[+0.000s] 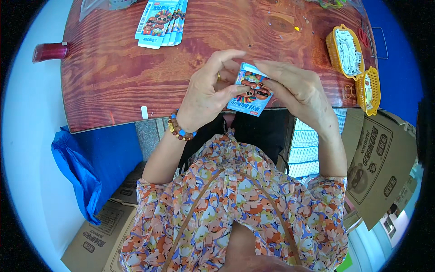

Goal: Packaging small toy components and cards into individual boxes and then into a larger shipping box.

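A small light-blue printed box (249, 106) with cartoon figures is held between both hands, above the table's near edge. My left hand (209, 88) grips its left side, the thumb pressed across the front. From the right, my right hand (294, 86) has its thumb on the printed face and its fingers over the upper end, where a pale flap shows. The fingertips behind the box are hidden. Farther away to the left, a fanned stack of similar blue boxes (156, 22) lies flat on the wooden table (113, 68).
Two yellow baskets stand at the right: one (332, 50) holds white packets, a smaller one (374, 108) small pieces. Red scissors (363, 37) lie beside them. A dark red jar (50, 52) is at the left edge. Cardboard boxes (383, 158) and a blue bag (77, 174) flank me.
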A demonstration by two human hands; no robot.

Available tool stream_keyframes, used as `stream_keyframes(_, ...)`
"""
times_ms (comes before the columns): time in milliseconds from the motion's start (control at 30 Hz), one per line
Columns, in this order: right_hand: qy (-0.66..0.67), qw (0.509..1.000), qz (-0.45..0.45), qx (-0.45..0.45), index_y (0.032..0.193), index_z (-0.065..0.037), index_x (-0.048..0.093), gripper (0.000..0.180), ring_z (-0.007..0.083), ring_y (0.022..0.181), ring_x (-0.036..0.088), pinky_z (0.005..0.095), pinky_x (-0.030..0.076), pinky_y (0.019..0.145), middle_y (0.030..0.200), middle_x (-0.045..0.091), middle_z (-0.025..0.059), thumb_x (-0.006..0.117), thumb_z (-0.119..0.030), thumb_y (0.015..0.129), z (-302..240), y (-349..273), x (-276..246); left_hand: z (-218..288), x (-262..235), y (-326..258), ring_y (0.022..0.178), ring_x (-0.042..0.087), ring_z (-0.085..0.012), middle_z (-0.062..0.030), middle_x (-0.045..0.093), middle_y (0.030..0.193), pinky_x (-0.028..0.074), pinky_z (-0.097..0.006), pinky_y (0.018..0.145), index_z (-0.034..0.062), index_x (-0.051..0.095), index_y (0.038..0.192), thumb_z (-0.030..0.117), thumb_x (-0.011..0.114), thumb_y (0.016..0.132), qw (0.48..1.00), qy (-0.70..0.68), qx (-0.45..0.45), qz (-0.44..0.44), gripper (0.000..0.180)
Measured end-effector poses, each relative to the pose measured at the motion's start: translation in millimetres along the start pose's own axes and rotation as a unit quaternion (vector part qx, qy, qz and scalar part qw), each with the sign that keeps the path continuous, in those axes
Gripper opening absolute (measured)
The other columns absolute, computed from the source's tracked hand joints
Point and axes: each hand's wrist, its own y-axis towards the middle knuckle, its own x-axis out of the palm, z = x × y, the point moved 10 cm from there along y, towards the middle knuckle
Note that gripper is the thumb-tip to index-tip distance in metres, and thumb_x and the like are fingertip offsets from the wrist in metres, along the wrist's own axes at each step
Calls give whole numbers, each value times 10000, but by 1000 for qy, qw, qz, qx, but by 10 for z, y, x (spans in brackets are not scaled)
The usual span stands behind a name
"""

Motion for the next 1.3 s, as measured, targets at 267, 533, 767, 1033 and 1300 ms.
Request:
stream_keyframes(267, -16, 999, -33, -21, 1204, -38, 669, 361, 319, 1096, 665, 376, 548, 900, 1169, 685, 156, 678, -9, 845, 114, -156, 62, -113, 82, -38, 912, 658, -159, -102, 646, 1116, 553, -294, 787, 90, 546, 1352, 47, 685, 857, 998, 13, -11, -54, 515)
stream_keyframes(533, 58, 998, -16, -31, 1221, -35, 659, 377, 322, 1086, 666, 378, 552, 887, 1159, 686, 157, 678, -22, 845, 230, -230, 59, -42, 118, -12, 916, 628, -175, -84, 633, 1039, 537, -294, 779, 106, 597, 1321, 62, 674, 871, 996, 63, 13, -67, 458)
stream_keyframes(767, -19, 999, -27, -28, 1258, -44, 639, 403, 326, 1062, 667, 383, 552, 871, 1165, 676, 174, 696, -50, 858, 79, -268, 137, 61, 170, -2, 846, 615, -175, -86, 613, 965, 517, -287, 732, 101, 622, 1295, 4, 695, 835, 990, 120, 42, -65, 476)
stream_keyframes(1033, 67, 988, 121, 65, 1250, -22, 641, 447, 274, 1032, 682, 351, 558, 844, 1180, 680, 155, 739, -27, 815, 378, -383, 4, 0, 147, -9, 840, 617, -143, -76, 593, 986, 537, -263, 735, 60, 642, 1241, -31, 681, 857, 996, 51, 70, -11, 397)
stream_keyframes(1300, 53, 995, 89, 3, 1163, 8, 684, 304, 201, 1017, 678, 311, 549, 858, 1166, 690, 128, 695, -45, 863, 386, -559, 11, 13, 356, -15, 894, 608, -144, -61, 590, 992, 523, -271, 766, 67, 651, 1216, -54, 643, 879, 985, 137, 71, -71, 358)
